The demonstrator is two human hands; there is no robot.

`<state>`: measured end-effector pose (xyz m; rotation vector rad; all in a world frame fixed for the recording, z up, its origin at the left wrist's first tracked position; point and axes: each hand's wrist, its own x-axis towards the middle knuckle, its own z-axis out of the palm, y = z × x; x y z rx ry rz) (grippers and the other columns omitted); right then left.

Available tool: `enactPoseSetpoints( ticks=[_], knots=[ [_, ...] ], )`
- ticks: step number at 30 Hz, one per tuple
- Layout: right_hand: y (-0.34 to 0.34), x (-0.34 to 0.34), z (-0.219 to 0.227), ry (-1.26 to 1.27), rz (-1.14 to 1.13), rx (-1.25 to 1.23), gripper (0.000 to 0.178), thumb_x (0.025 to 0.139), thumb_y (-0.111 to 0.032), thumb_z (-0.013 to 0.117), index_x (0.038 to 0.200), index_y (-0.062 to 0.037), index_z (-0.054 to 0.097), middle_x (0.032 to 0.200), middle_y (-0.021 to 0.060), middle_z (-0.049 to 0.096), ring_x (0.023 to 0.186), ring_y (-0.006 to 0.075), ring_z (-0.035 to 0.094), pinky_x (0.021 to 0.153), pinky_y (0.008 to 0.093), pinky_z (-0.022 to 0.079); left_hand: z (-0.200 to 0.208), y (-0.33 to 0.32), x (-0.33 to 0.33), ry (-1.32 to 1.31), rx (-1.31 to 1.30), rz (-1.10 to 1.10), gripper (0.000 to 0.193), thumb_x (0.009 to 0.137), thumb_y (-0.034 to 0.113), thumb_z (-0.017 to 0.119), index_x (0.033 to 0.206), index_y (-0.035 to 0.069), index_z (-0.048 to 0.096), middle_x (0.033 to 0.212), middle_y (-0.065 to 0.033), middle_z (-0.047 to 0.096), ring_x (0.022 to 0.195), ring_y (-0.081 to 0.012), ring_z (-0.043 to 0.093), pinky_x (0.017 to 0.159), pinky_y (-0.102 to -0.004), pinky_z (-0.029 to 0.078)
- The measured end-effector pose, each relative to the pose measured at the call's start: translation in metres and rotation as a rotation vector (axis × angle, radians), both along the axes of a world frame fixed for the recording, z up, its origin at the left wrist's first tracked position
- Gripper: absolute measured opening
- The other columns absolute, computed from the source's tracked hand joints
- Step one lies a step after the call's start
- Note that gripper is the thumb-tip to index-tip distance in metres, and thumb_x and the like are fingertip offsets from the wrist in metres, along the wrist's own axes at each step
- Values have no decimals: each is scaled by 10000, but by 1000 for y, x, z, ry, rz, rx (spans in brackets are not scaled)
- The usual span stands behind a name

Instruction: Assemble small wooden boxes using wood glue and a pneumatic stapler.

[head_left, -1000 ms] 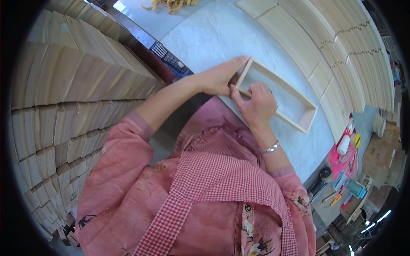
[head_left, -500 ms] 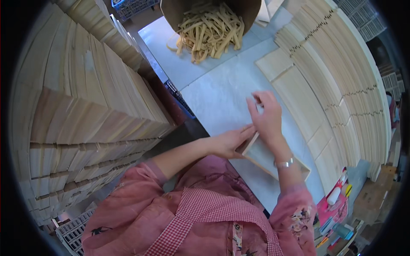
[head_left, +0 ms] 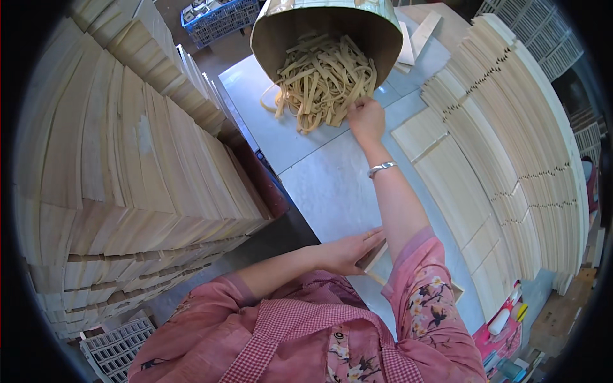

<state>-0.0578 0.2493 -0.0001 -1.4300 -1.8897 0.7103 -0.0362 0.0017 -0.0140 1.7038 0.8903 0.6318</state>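
Note:
My left hand (head_left: 345,252) grips one end of a shallow wooden frame (head_left: 377,262) at the table's near edge. Its fingers lie along the end piece, with the thumb low. My right forearm and sleeve cover much of the frame. Farther off, my right hand (head_left: 368,121) is at the near right edge of a heap of flat tan bands (head_left: 319,83). Its fingers are bent and pinched at a band there; the fingertips are partly hidden. The heap spills from the mouth of a brown container (head_left: 271,38) lying on its side.
Grey-white tabletop (head_left: 332,179) lies under the work. Rows of thin wooden boards with notched ends (head_left: 504,115) line the right side. Tall stacks of boards (head_left: 153,134) stand left. A blue crate (head_left: 220,25) is beyond; a white bottle (head_left: 499,321) lies lower right.
My right hand has left its place above the frame and reached forward to the heap of bands. My left hand stays on the frame. The whole view has shifted slightly.

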Motion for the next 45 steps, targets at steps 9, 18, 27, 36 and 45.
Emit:
enactPoseSetpoints(
  ticks=[9, 18, 27, 36, 45],
  knots=[
    [-36, 138, 59, 290, 30, 209, 82, 814, -103, 658, 811, -25, 632, 668, 43, 633, 589, 168, 552, 581, 318, 464, -21, 0, 4, -87, 137, 31, 1060, 706, 31, 733, 1577, -17, 131, 1550, -306, 332, 1314, -461, 467, 1075, -425, 423],
    [-151, 242, 66, -128, 247, -224, 62, 908, -84, 637, 946, -45, 669, 663, 3, 557, 577, 110, 433, 558, 278, 373, -6, 1, 3, 14, 129, 67, 1099, 722, -24, 758, 1600, 14, 98, 1485, -248, 435, 928, -316, 613, 820, -364, 532],
    [-188, 235, 77, -198, 396, -265, 160, 919, -100, 636, 1039, -8, 688, 707, 58, 606, 594, 148, 443, 587, 283, 391, 17, 1, 3, 70, -27, 70, 1199, 678, 2, 836, 1607, 19, 78, 1279, -243, 559, 790, -281, 603, 727, -389, 532],
    [-204, 245, 57, -236, 418, 18, 147, 897, -103, 646, 999, -8, 691, 710, 85, 626, 583, 186, 479, 593, 310, 417, 16, 6, 4, 164, 58, 75, 1179, 629, 19, 875, 1591, 57, 194, 1136, -159, 627, 779, -243, 596, 716, -352, 528],
    [-254, 222, 78, -326, 424, -179, 172, 896, -169, 660, 790, -48, 601, 727, 74, 652, 631, 259, 571, 607, 344, 446, -2, 15, 1, 299, 392, 138, 1110, 547, 138, 921, 1496, 73, 350, 1219, -128, 605, 969, -277, 576, 929, -385, 460]
  ],
)
